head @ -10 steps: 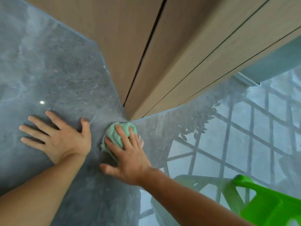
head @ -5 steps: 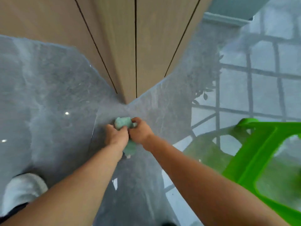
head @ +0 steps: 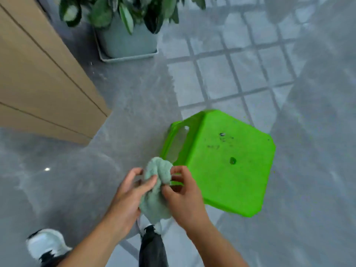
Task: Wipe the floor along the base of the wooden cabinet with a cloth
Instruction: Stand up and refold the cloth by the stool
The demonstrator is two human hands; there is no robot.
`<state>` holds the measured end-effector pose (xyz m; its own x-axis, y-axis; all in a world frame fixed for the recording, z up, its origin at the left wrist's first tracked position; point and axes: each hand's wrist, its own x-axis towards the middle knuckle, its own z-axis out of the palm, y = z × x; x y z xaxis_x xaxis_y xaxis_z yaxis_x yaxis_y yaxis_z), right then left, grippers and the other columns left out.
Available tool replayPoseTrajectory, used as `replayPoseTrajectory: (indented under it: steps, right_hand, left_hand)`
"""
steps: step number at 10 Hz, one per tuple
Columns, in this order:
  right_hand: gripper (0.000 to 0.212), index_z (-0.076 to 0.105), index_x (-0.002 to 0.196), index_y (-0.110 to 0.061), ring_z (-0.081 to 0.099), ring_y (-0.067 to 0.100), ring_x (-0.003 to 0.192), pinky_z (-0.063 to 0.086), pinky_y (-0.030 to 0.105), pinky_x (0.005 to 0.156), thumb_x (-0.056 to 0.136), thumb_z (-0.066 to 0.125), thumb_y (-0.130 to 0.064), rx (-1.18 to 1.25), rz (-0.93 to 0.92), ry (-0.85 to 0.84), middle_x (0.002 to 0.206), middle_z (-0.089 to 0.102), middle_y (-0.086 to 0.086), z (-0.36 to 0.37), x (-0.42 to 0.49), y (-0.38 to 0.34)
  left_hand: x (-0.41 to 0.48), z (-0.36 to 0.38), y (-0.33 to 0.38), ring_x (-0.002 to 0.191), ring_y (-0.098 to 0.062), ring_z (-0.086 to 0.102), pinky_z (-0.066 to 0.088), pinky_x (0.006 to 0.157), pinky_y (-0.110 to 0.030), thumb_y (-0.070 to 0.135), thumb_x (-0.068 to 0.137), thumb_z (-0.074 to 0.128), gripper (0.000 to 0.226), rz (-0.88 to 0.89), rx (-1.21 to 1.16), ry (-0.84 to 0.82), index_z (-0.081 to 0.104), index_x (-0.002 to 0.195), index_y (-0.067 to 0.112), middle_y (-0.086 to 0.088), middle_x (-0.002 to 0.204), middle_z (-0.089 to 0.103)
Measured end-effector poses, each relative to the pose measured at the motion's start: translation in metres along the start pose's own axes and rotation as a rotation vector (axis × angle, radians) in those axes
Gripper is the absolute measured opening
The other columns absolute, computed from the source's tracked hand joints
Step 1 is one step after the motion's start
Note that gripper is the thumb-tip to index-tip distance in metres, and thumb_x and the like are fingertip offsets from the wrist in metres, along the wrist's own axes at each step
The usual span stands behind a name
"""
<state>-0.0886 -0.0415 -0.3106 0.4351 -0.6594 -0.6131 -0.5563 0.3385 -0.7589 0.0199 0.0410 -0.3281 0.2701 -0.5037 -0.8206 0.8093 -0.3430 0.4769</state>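
Two hands, left (head: 128, 197), right (head: 185, 193), pinching one cloth (head: 157, 189), one green stool (head: 221, 160), one potted plant (head: 127, 26)

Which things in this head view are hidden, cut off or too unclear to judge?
- Cloth: bunched between left hand and right hand; its dirt and wetness cannot be told.
- Green stool: top and one side show; its legs are hidden beneath.
- Potted plant: cut off by the top edge.
- Wooden cabinet: cut off by the left edge.
- Shoe: blurred, near the bottom edge.
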Motion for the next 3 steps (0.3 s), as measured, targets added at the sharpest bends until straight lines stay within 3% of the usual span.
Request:
replayPoseTrajectory:
  steps: [1, 2, 3]
  right_hand:
    - [0.028, 0.059, 0.09, -0.032, 0.063, 0.013, 0.066, 0.052, 0.026, 0.058, 0.075, 0.064, -0.009, 0.085, 0.003, 0.106, 0.086, 0.071, -0.006, -0.074, -0.007, -0.009]
    - [0.032, 0.06, 0.097, -0.024, 0.061, 0.016, 0.068, 0.048, 0.026, 0.059, 0.085, 0.057, 0.005, 0.149, 0.065, 0.22, 0.091, 0.069, 0.004, -0.109, 0.012, 0.014]
    - [0.039, 0.06, 0.119, -0.017, 0.06, 0.018, 0.079, 0.046, 0.03, 0.07, 0.088, 0.053, 0.005, 0.12, 0.136, 0.266, 0.104, 0.068, 0.009, -0.119, 0.017, 0.033]
  left_hand:
    - [0.001, 0.073, -0.003, 0.071, -0.019, 0.073, 0.057, 0.058, -0.03, 0.017, 0.073, 0.079, 0.036, 0.002, 0.085, -0.108, 0.059, 0.103, 0.012, -0.012, 0.09, 0.078]
    - [0.023, 0.122, -0.019, 0.084, -0.026, 0.066, 0.053, 0.074, -0.035, 0.008, 0.09, 0.069, 0.029, 0.013, 0.183, -0.075, 0.058, 0.117, 0.004, -0.017, 0.103, 0.072]
    - [0.021, 0.132, -0.024, 0.119, -0.025, 0.061, 0.048, 0.099, -0.042, 0.01, 0.095, 0.063, 0.049, -0.01, 0.285, -0.015, 0.051, 0.143, 0.006, -0.011, 0.139, 0.061]
